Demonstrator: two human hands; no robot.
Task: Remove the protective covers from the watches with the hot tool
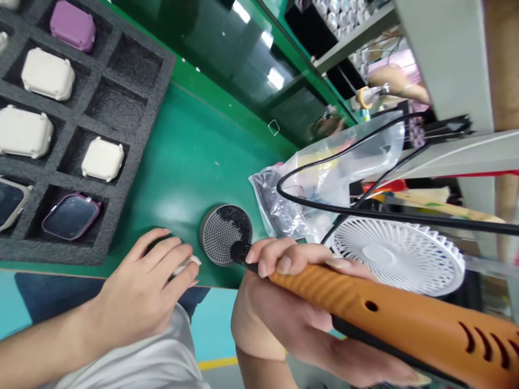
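My right hand (292,302) is wrapped round an orange electric screwdriver (389,319), its black tip (240,252) touching the edge of a small round metal dish (224,232) with a dark perforated inside. My left hand (148,289) rests at the green mat's (190,156) front edge, fingers curled over a small white piece (187,265) that is mostly hidden. A black foam tray (125,102) at the left holds white, purple and screen-up watch cases in its pockets.
A small white fan (399,254) lies to the right of the dish. Behind it sits a clear plastic bag (324,183) crossed by black cables (365,210). Another person's arm (399,81) shows at the far shelving.
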